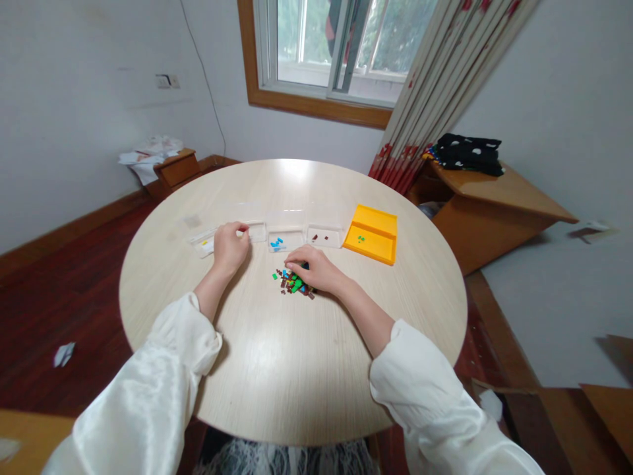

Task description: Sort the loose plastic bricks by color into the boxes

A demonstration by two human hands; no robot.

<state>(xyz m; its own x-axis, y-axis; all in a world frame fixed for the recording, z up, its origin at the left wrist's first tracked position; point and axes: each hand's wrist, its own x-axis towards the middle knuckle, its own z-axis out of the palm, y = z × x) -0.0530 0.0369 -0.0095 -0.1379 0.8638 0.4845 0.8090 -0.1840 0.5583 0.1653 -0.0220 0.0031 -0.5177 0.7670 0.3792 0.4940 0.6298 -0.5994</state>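
A small pile of building bricks [295, 285] in green, brown, blue and yellow lies mid-table. My right hand [316, 267] is over the pile's far right side, thumb and fingers pinched together; what they hold, if anything, is too small to make out. Between two clear boxes at the left, my left hand [231, 247] is closed, fingertips near the second box [257, 232]. Its grip is hidden. The leftmost clear box [202, 245] has yellow and white pieces. Blue pieces lie in the middle clear box [285, 241], and brown ones in the clear box [325, 236] right of it.
An open yellow case [378, 247] with a few green pieces stands right of the clear boxes. All rest on a round pale wooden table [297, 369]. Beyond it are a window, a curtain [445, 72] and a wooden cabinet [494, 204] with dark cloth on top.
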